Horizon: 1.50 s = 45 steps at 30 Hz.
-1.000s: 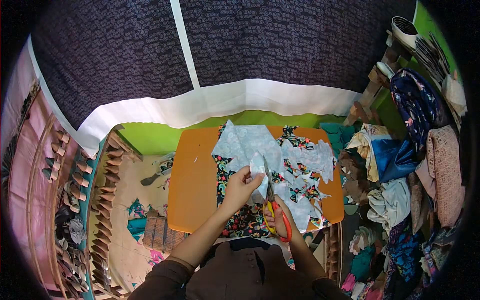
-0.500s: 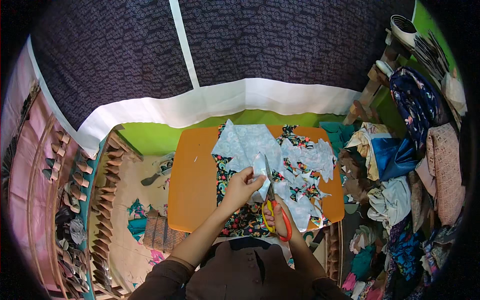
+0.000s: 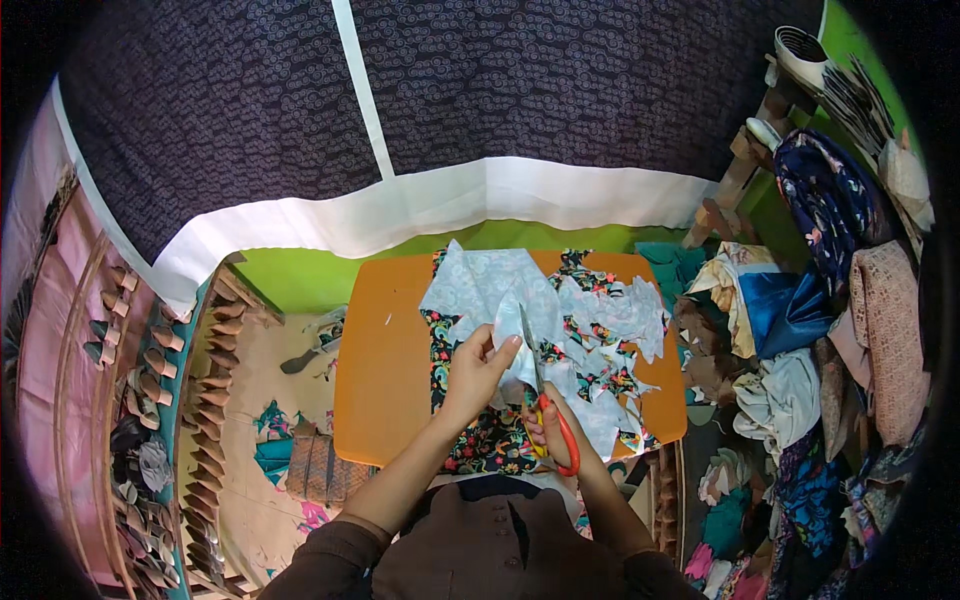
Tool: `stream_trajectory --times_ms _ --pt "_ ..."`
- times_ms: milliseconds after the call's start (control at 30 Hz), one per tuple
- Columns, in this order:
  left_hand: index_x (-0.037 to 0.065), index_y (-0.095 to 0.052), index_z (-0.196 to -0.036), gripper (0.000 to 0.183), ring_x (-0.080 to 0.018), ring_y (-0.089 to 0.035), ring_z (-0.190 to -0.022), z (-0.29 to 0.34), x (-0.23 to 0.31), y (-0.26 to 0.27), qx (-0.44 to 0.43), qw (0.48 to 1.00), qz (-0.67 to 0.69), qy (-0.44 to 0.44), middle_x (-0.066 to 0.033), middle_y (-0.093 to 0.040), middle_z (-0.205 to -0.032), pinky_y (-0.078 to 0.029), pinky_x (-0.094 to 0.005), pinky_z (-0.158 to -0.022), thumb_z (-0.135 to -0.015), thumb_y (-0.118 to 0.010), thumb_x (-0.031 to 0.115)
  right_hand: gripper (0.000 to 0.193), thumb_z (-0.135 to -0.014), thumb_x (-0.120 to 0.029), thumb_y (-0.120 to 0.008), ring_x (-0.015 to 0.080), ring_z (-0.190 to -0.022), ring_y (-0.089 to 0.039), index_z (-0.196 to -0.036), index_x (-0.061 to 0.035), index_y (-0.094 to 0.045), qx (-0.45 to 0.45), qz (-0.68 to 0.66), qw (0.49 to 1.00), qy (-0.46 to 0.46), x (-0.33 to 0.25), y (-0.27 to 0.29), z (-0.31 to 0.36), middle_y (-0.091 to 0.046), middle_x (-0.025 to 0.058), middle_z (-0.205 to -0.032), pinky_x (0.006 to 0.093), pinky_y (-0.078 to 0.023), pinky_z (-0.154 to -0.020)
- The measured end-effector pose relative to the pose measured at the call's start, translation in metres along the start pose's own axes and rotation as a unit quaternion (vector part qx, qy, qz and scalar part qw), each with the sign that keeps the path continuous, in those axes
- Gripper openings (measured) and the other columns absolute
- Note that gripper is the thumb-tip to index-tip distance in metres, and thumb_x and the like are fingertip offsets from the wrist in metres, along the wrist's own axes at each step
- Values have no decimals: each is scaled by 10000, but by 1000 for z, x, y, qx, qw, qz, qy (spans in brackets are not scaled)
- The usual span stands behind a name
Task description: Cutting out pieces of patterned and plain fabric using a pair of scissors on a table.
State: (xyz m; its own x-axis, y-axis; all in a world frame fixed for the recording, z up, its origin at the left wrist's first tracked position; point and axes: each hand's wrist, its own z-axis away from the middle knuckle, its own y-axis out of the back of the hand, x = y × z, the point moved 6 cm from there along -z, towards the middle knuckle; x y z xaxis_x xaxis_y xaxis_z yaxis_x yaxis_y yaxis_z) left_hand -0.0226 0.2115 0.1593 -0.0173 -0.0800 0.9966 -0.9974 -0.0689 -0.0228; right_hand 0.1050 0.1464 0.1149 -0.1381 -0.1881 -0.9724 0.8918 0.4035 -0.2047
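My left hand pinches a small pale piece of fabric between thumb and fingers, above the table's middle. In my right hand is a pair of scissors with red and yellow handles. Their blades point away from me and lie against the right edge of the pale piece. Below both hands spreads black floral fabric. Beyond the left hand a larger whitish piece of fabric lies on it, and cut scraps are strewn to the right.
The orange table has rounded corners. Heaped cloth crowds the right side. Wooden shoe lasts stand in rows at the left, near a floor with scraps. A dark patterned curtain hangs beyond the table.
The scissors' handles have drawn closer together and the blades have tilted slightly left. My left hand has shifted a little left and away from me with the pale piece.
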Motion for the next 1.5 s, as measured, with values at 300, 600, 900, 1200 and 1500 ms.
stream_trajectory --times_ms 300,600,900,1200,1500 --pt "14 -559 -805 181 -15 -308 -524 3 -2 0 -10 1000 20 16 77 -400 -573 -245 -188 -458 -809 -582 194 526 -828 -548 -380 45 -601 -364 -1068 -80 -363 -5 -32 999 -10 -4 -3 2 -387 -15 -706 163 -313 -490" --pt "8 -556 -796 188 -17 -319 -533 7 -6 0 -27 999 -12 13 66 -421 -586 -258 -197 -462 -798 -596 191 499 -835 -535 -386 58 -580 -328 -1068 -94 -365 7 -75 997 22 -1 -11 2 -383 -12 -747 169 -289 -487" --pt "21 -536 -762 162 -25 -428 -537 0 16 5 -32 999 17 3 30 -506 -600 -328 -180 -486 -809 -584 169 650 -776 -631 -367 40 -561 -294 -1096 -66 -332 16 161 986 40 -13 -4 4 -340 -12 -729 153 -266 -479" --pt "2 -542 -797 171 -11 -383 -551 7 14 -7 6 996 84 -19 45 -486 -617 -299 -179 -480 -818 -566 170 603 -786 -612 -381 38 -587 -279 -1080 -87 -337 -14 10 1000 26 -12 -5 8 -325 -7 -758 147 -251 -494" --pt "3 -554 -761 201 -21 -355 -516 5 7 -3 -18 1000 17 -5 44 -462 -574 -276 -189 -459 -801 -586 198 622 -824 -567 -371 135 -736 -460 -1068 4 -396 27 80 995 55 -10 2 7 -476 56 -830 251 -389 -662"
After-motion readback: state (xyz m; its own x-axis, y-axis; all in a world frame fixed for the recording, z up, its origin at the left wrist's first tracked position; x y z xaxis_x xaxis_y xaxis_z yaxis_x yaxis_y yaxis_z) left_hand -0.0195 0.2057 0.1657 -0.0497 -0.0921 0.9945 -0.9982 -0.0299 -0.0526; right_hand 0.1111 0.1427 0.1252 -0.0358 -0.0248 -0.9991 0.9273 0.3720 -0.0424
